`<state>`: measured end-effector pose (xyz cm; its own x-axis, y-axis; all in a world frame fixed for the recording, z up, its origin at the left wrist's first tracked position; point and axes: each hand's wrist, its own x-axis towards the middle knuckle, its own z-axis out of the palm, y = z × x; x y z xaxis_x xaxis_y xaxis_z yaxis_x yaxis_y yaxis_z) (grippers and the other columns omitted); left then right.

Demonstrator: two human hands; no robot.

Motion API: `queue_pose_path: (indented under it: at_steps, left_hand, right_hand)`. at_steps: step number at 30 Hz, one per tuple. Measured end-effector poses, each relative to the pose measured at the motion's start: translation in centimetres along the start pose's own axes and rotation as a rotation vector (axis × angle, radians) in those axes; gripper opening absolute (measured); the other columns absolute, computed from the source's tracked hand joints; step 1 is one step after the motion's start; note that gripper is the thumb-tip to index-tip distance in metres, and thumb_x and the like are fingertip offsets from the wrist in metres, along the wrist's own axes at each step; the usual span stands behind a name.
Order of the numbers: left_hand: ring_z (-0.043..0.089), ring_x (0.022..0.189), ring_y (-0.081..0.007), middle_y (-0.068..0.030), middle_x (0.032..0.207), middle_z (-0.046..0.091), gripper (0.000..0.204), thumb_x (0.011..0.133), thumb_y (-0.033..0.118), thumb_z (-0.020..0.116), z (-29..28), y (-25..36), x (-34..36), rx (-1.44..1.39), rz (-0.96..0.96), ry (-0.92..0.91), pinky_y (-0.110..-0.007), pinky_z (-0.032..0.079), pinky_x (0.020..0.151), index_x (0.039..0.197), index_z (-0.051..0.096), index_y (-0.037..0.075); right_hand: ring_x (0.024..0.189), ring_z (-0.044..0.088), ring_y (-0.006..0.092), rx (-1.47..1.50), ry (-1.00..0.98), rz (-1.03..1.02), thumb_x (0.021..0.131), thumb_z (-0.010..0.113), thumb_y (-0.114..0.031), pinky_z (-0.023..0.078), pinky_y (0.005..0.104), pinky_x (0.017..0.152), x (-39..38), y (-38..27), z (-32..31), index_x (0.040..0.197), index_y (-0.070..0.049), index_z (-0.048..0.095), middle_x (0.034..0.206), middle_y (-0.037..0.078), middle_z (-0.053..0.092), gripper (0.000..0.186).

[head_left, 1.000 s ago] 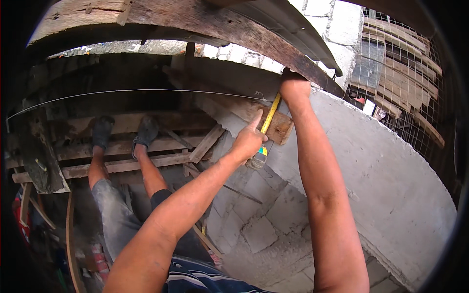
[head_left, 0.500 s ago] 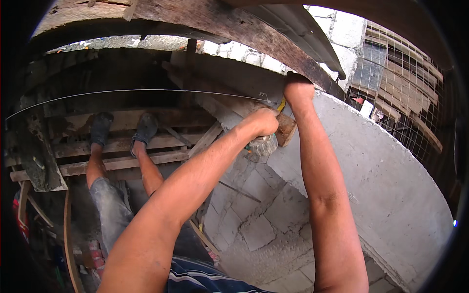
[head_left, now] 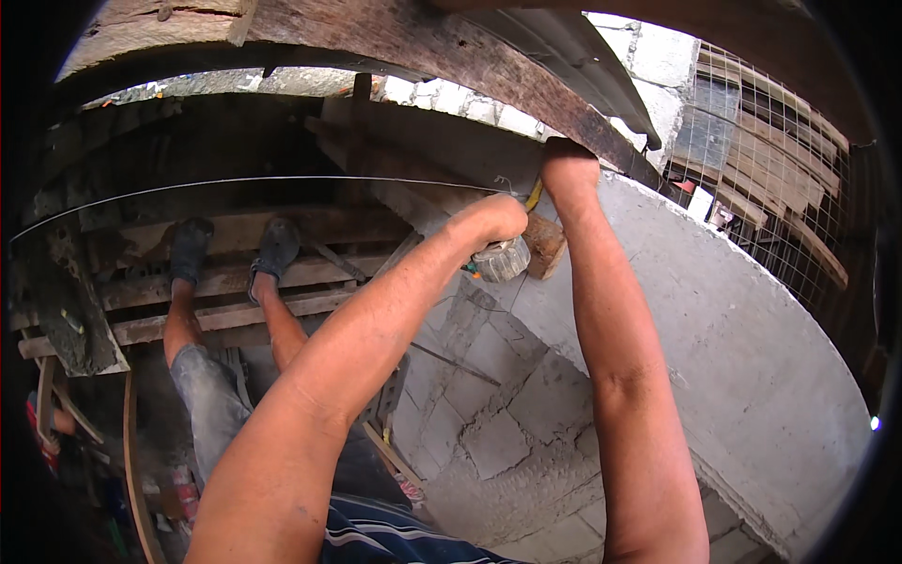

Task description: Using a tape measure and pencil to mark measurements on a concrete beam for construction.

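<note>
My left hand (head_left: pixel 498 221) is closed beside the edge of a grey concrete beam (head_left: pixel 714 329), knuckles up. A dirty, ridged grey roundish thing (head_left: pixel 503 260), like a roll, sticks out below that fist, with orange and green bits at its side. Between my hands runs a narrow yellow strip (head_left: pixel 535 195), like a tape measure's blade. My right hand (head_left: pixel 569 164) reaches over the concrete's far edge, under a weathered timber (head_left: pixel 451 52); its fingers are hidden in shadow. Next to my left hand, a wood block's end (head_left: pixel 544 246) rests against the concrete.
A taut pale line (head_left: pixel 254 178) stretches from the left towards my hands. My feet (head_left: pixel 279 246) stand on wooden planks (head_left: pixel 235 279). Broken concrete slabs (head_left: pixel 498 442) lie below. Wire mesh (head_left: pixel 752 160) with boards behind it is at right. Part of a person (head_left: pixel 64 420) shows far left.
My left hand and the grey roundish thing have shifted slightly up and left. My right hand stays at the concrete's edge. The person's part at far left has come more into view.
</note>
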<state>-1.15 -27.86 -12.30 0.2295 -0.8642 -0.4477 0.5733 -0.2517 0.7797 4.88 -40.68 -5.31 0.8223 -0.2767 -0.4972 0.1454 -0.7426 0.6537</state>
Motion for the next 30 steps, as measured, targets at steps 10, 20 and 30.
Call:
queue_pose_path:
  at_steps: [10,20,30]
  left_hand:
    - [0.065,0.089,-0.0223,-0.0111,0.109,0.07,0.049,0.088,-0.001,0.044,-0.4,-0.7,0.3,-0.081,-0.047,-0.147,-0.039,0.052,0.077,0.13,0.066,0.01]
    - [0.067,0.102,-0.0267,-0.0236,0.122,0.069,0.061,0.088,0.005,0.044,1.3,1.0,-6.8,-0.471,0.243,0.164,-0.035,0.05,0.09,0.148,0.05,0.012]
    - [0.068,0.086,-0.0398,-0.0273,0.095,0.068,0.068,0.089,0.007,0.048,10.0,3.2,-15.0,-0.358,0.109,0.237,-0.046,0.053,0.081,0.155,0.041,0.021]
  right_hand:
    - [0.103,0.072,0.0323,-0.059,0.118,-0.044,0.089,0.058,-0.015,0.057,0.044,0.087,0.5,0.7,2.6,0.102,-0.006,0.077,0.108,0.018,0.074,0.024]
    - [0.092,0.07,0.0376,0.28,0.068,0.06,0.091,0.06,-0.024,0.057,0.0481,0.079,-1.3,-0.3,0.0,0.11,-0.01,0.072,0.102,0.017,0.073,0.027]
    - [0.092,0.071,0.0358,0.661,0.132,0.152,0.083,0.076,-0.015,0.056,0.0447,0.082,-9.4,3.1,-9.4,0.118,-0.01,0.071,0.101,0.017,0.073,0.036]
